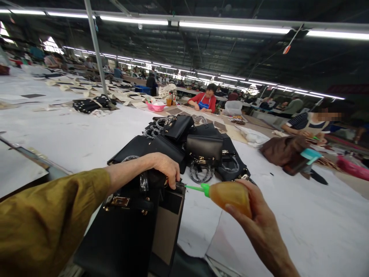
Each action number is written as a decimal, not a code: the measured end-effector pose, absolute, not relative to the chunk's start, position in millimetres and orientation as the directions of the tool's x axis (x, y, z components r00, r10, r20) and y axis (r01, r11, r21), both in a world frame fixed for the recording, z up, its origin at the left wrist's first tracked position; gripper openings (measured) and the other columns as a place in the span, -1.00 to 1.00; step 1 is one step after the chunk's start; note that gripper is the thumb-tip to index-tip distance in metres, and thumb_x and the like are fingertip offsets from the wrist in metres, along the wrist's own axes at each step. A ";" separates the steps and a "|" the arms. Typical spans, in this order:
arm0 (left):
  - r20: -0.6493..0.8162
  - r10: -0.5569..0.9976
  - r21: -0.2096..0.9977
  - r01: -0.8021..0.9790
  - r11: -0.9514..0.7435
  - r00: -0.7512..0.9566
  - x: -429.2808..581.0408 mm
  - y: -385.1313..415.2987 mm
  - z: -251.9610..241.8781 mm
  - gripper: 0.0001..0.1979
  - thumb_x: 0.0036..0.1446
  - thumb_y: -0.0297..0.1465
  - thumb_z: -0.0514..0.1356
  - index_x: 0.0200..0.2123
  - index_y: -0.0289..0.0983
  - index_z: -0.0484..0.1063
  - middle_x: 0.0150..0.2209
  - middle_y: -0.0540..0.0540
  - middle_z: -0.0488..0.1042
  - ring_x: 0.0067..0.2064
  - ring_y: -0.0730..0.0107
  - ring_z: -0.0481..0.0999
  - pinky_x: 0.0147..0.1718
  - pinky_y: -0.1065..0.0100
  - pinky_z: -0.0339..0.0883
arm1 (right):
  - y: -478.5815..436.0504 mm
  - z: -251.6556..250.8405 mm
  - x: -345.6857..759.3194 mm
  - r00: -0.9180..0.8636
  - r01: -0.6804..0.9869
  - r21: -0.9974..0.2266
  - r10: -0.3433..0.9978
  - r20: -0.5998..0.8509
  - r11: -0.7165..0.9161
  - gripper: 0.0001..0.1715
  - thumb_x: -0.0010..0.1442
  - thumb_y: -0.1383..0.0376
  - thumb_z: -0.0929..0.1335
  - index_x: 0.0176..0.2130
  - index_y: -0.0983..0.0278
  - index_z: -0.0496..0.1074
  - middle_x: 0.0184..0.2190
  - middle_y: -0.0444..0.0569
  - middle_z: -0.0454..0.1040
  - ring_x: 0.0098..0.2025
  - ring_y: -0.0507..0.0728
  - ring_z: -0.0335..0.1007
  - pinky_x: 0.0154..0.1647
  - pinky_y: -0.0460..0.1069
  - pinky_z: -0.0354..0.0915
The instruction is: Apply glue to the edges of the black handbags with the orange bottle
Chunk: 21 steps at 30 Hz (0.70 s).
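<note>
A squeeze bottle point(227, 195) of amber liquid, with a green nozzle point(205, 189), lies tilted sideways in my right hand point(258, 209), whose fingers wrap its base. Its thin tip points left and reaches the edge of a black handbag point(123, 234) right by my left hand's fingertips. My left hand point(168, 167) is closed with bent fingers on the bag's upper edge. The bag has gold-coloured fittings, and its right side shows a brown-grey inner panel point(165, 227). Just beyond my hands, several more black handbags point(204, 148) are heaped, their handles wrapped in clear plastic.
The white-covered table point(288, 223) spreads around the bags. At right lies brown material point(284, 154); a pink basket point(155, 105) stands farther back. A person in red point(203, 102) and a person in stripes point(307, 123) work across the table. A metal post point(96, 50) rises at left.
</note>
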<state>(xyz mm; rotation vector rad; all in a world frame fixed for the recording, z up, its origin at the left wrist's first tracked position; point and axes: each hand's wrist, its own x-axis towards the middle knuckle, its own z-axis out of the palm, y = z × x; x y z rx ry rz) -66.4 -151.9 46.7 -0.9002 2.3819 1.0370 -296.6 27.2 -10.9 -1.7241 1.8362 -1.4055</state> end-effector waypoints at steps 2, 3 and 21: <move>-0.579 -0.400 0.501 -0.697 0.513 -0.710 -66.5 -151.1 47.2 -0.79 -0.19 -0.35 0.31 -0.40 -0.32 0.53 -0.58 0.02 0.46 -0.48 0.33 0.44 -0.52 0.43 0.30 | 26.3 -10.6 -294.8 -0.276 -0.629 -0.759 -0.863 0.423 -0.171 -0.32 0.01 -0.07 0.43 0.06 0.07 0.28 0.02 -0.13 0.40 -0.05 0.14 0.39 -0.11 -0.08 0.39; -0.581 -0.398 0.503 -0.698 0.510 -0.710 -66.5 -150.9 47.2 -0.81 -0.19 -0.36 0.30 -0.43 -0.32 0.52 -0.59 0.02 0.45 -0.49 0.34 0.44 -0.52 0.43 0.30 | 25.9 -9.9 -293.4 -0.287 -0.629 -0.759 -0.858 0.427 -0.168 -0.32 0.00 -0.08 0.43 0.05 0.07 0.29 0.01 -0.13 0.40 -0.06 0.15 0.39 -0.12 -0.07 0.39; -0.549 -0.394 0.513 -0.669 0.537 -0.737 -62.8 -160.0 37.6 -0.68 -0.22 -0.29 0.32 -0.33 -0.31 0.57 -0.53 0.00 0.49 -0.45 0.32 0.46 -0.46 0.42 0.36 | 33.6 -29.2 -292.4 -0.247 -0.574 -0.805 -0.907 0.341 -0.147 -0.28 0.01 -0.08 0.44 0.10 0.02 0.24 0.01 -0.11 0.39 -0.04 0.21 0.38 0.01 0.09 0.33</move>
